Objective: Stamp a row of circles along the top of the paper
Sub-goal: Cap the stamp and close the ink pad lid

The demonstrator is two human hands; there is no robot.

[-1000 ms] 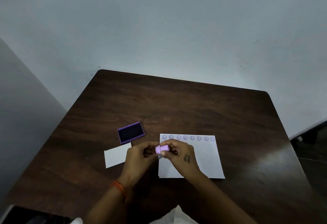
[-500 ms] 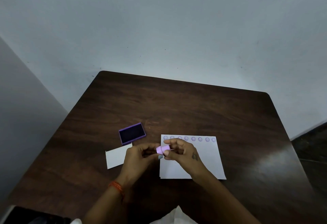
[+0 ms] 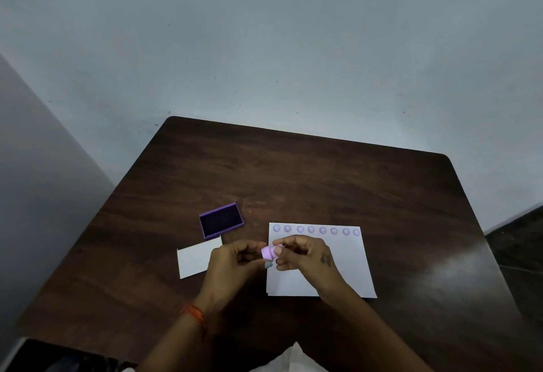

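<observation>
I hold the little pink stamp (image 3: 268,251) with both hands, low in the middle of the frame. My left hand (image 3: 232,263) is curled, and its fingertips pinch one end of the stamp. My right hand (image 3: 305,257) is curled too, and its fingertips pinch the other end. The stamp is up off the paper (image 3: 346,266), over its left edge. The paper lies flat on the table (image 3: 293,172). Along the top of the paper I count eight purple circles (image 3: 316,229), from the left corner to the right corner. So I think the row is full and the stamping is done. The ink pad (image 3: 221,220) sits open, up and to the left of my hands, with a white card (image 3: 195,260) just below it. Next I think I should put the stamp down softly, away from the paper, so no ink smears.
</observation>
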